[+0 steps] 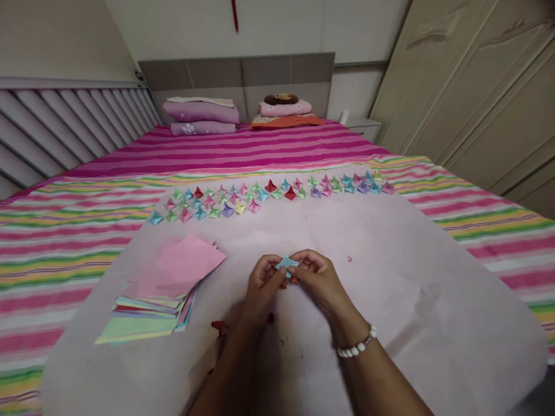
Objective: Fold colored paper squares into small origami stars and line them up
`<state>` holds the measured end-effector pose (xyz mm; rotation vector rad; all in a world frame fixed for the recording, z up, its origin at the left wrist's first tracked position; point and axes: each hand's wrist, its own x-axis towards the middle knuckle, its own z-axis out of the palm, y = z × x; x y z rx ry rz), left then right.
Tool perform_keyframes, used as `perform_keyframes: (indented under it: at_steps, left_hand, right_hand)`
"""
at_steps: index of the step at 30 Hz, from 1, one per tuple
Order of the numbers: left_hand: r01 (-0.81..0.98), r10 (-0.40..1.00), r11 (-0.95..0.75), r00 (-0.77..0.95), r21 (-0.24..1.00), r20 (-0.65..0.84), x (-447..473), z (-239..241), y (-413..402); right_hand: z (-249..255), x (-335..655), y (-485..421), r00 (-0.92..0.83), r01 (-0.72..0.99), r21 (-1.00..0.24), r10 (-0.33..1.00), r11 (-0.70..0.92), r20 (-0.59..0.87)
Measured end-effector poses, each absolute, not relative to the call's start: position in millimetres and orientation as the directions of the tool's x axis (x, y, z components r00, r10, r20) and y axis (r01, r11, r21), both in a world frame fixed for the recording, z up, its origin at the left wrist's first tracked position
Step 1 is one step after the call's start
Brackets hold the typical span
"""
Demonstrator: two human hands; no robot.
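Near the middle of the head view, a small light-blue folded paper piece [287, 263] is held between both hands, above the pale sheet [373, 254]. My left hand [265, 280] pinches its left side, with the thumb on the near face. My right hand [314, 271] pinches the right side in the same way, and a white beaded bracelet [359, 348] circles that wrist. Parts of the fingers behind the paper are hidden. Beyond the hands stand rows of small folded paper pieces [228, 209] in several colours. To the left lies a stack of coloured paper sheets [176, 268], pink on top.
A striped bedspread [47, 242] surrounds the sheet. Small red scraps [219, 327] lie by my left forearm. Folded purple bedding [203, 112] and a pink and orange pile [286, 112] rest by the headboard [234, 72]. A railing [65, 127] runs left; a wardrobe [481, 86] stands right.
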<state>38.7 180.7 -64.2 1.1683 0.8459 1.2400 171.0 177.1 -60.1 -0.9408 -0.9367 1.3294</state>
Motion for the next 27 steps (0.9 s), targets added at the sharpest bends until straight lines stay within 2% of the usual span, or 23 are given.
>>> perform_keyframes:
  at_steps: [10,22,27]
  left_hand:
    - [-0.287,0.992,-0.034,0.108,0.957,0.067,37.4,-67.4,181.1]
    - [-0.387,0.979,-0.015,0.183,0.922,0.093,37.0,-70.7,180.7]
    - [-0.345,0.978,-0.027,0.183,0.938,0.096,38.7,-66.9,178.9]
  right_hand:
    - [-59.4,168.6,175.6,-0.038,-0.403,-0.915,0.999,-0.001,0.016]
    - [-63.7,169.2,176.4,-0.049,-0.397,-0.918,0.998,0.014,0.036]
    - [-59.9,170.6,174.2,-0.060,-0.360,-0.933,0.998,0.011,0.035]
